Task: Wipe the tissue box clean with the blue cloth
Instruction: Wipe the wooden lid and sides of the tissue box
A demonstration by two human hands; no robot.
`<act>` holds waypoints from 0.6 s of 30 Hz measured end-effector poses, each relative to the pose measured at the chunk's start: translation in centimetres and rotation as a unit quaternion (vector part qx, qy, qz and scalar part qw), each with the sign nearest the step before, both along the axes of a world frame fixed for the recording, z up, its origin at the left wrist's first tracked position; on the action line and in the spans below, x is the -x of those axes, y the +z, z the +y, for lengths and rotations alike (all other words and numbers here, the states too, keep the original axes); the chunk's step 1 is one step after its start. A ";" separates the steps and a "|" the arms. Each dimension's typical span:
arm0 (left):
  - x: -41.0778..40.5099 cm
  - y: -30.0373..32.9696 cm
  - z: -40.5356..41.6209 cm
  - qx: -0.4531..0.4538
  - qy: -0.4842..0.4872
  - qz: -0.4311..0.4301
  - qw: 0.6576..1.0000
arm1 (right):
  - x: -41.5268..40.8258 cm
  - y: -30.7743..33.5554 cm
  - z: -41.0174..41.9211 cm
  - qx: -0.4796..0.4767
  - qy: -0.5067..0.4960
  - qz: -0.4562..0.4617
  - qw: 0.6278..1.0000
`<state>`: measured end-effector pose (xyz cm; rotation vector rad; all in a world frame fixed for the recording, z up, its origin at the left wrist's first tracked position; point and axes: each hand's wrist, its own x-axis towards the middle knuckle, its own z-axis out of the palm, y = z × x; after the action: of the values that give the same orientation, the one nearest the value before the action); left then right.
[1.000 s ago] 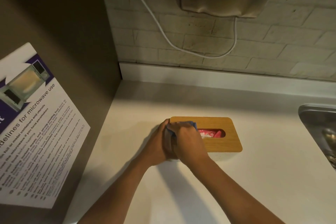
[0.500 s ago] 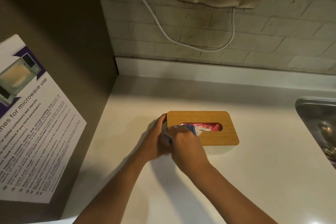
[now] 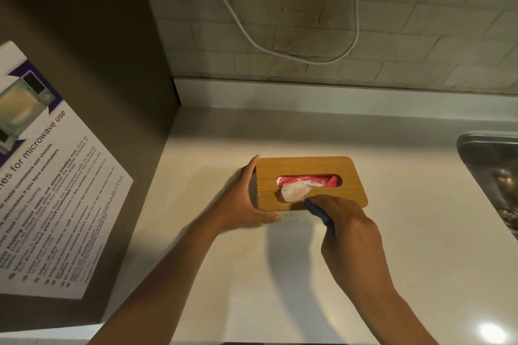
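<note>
A: State hand positions.
B: Right hand (image 3: pixel 346 228), nearest, has fingers curled round the blue cloth (image 3: pixel 319 210), pressing it to the near edge of the tissue box (image 3: pixel 311 166). Left hand (image 3: pixel 246 199) clasps the box's left end, fingers along the far side, thumb on the near side.
A: Box location?
B: On the countertop (image 3: pixel 364 274), a white tissue (image 3: pixel 294 190) protruding from its slot. Sink (image 3: pixel 487 154) right; microwave notice (image 3: pixel 42 190) left; cable (image 3: pixel 252 39) on the wall behind.
</note>
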<state>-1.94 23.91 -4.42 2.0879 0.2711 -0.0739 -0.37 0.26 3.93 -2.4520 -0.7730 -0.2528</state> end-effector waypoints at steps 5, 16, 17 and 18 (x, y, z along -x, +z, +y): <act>-0.1 0.5 0.0 -0.023 0.003 -0.011 1.000 | -0.9 -3.5 0.1 0.030 -0.051 -0.011 0.998; -0.4 -0.2 -0.2 -0.003 0.017 -0.027 0.999 | 0.0 -3.0 6.8 0.071 0.063 -0.012 0.995; -0.5 -0.2 -0.1 -0.005 0.015 -0.027 1.000 | -0.7 -2.7 7.0 0.077 0.058 -0.008 0.995; -0.5 -0.3 -0.1 -0.005 0.014 -0.027 1.000 | -1.4 -2.5 7.1 0.085 0.050 -0.004 0.995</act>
<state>-1.43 23.80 -4.72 2.0916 0.2673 0.0004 1.07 7.31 1.47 -2.5630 -0.9521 -0.1641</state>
